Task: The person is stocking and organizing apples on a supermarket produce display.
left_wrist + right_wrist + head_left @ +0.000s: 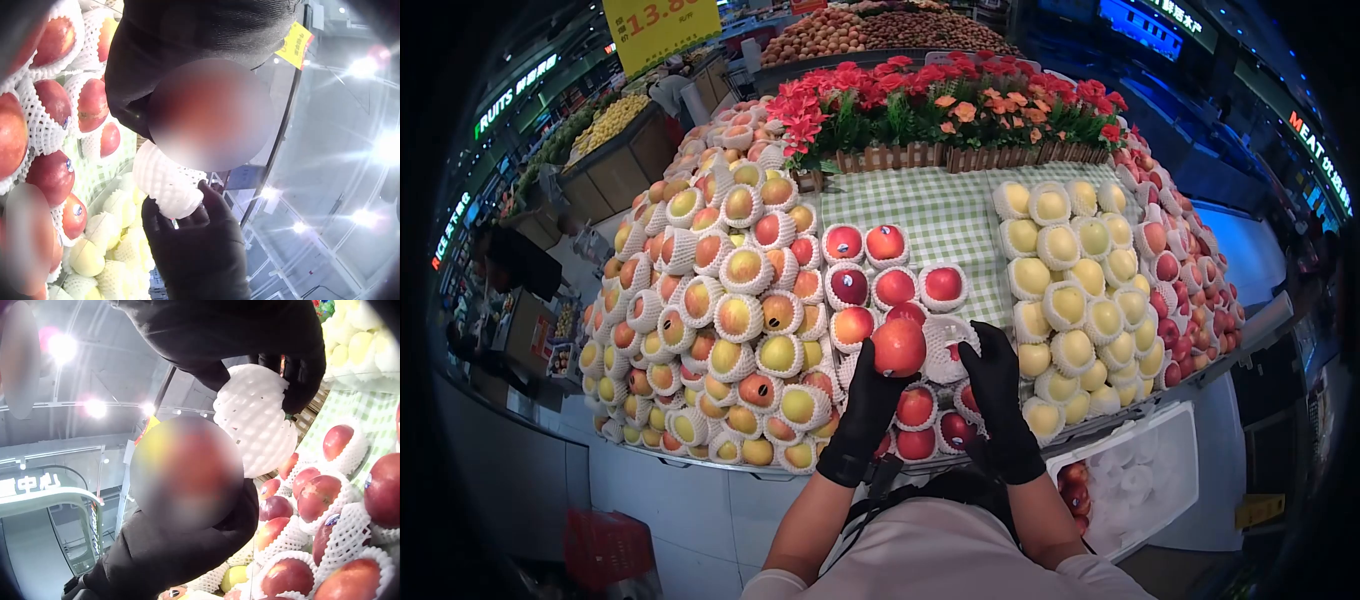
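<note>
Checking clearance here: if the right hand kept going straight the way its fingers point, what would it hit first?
The right hand, holding a foam net, points up and slightly left over the display. It would probably meet the netted red apples just beyond first, then the checked cloth. Depth is unclear.

From my remote seat I can read a yellow price sign [658,28] hanging top left, showing "13.80" in red. A green-lit wall sign [515,92] says "FRUITS" (Chinese characters beside it). At right, a red-lit sign [1320,155] reads "MEAT". Far left, another red sign [450,232] seems to read "ICE", the rest unclear.
</note>
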`<move>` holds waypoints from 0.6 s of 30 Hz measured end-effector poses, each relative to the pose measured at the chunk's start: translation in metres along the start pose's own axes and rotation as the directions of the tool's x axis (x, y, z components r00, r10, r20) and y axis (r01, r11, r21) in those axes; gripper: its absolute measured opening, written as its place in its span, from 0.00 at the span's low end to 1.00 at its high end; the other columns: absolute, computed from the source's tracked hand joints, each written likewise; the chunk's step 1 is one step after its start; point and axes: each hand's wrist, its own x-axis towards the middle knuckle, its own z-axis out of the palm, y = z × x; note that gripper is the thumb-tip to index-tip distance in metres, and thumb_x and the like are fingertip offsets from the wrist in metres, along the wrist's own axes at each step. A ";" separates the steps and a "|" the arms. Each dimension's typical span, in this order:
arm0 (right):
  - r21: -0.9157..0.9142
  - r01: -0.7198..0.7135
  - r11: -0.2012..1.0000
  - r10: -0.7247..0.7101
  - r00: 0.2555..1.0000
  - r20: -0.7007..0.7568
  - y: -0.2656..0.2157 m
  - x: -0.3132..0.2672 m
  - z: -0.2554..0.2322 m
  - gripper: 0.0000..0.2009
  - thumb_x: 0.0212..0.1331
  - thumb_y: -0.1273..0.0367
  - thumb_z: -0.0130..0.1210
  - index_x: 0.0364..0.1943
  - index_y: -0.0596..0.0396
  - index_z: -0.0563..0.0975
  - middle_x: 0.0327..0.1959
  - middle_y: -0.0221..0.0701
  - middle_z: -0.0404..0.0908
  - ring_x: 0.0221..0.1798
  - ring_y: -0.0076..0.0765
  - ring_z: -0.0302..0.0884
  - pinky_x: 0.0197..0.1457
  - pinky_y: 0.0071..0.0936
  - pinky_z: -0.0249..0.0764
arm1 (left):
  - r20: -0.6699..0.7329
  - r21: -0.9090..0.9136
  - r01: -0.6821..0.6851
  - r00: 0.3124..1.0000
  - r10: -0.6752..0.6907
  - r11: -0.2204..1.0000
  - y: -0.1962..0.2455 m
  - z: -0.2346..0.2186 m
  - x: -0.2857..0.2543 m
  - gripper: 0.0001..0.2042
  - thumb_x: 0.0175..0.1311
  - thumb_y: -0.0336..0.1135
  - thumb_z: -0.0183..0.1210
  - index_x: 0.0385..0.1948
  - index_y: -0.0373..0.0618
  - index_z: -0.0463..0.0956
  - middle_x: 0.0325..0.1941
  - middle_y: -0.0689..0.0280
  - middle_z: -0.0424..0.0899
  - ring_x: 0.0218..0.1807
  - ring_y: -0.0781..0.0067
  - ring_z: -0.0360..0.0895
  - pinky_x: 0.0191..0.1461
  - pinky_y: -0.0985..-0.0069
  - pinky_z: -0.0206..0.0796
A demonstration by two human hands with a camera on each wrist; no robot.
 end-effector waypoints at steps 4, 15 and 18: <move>-0.013 -0.014 1.000 0.014 1.000 -0.024 -0.006 0.001 -0.004 0.16 0.59 0.72 0.60 0.51 0.61 0.77 0.43 0.34 0.82 0.44 0.26 0.77 0.50 0.26 0.73 | 0.067 0.707 -0.280 0.941 0.333 0.650 0.000 -0.003 0.001 0.31 0.51 0.30 0.70 0.57 0.38 0.63 0.51 0.59 0.79 0.52 0.62 0.79 0.59 0.64 0.69; 0.003 -0.067 0.998 0.067 0.998 -0.006 -0.008 -0.004 -0.006 0.13 0.59 0.72 0.61 0.47 0.61 0.80 0.39 0.31 0.84 0.41 0.23 0.78 0.46 0.23 0.73 | 0.708 0.518 -0.350 0.688 0.161 -0.781 0.005 -0.014 -0.008 0.18 0.66 0.33 0.54 0.58 0.55 0.69 0.55 0.69 0.77 0.60 0.64 0.74 0.66 0.37 0.55; -0.013 -0.046 0.999 0.046 0.999 0.019 0.001 -0.005 -0.009 0.14 0.59 0.69 0.61 0.47 0.61 0.80 0.39 0.32 0.84 0.42 0.25 0.78 0.48 0.25 0.74 | 0.695 0.535 -0.353 0.700 0.163 -0.767 -0.002 -0.020 -0.008 0.17 0.66 0.33 0.54 0.57 0.54 0.70 0.57 0.70 0.76 0.62 0.66 0.72 0.67 0.39 0.55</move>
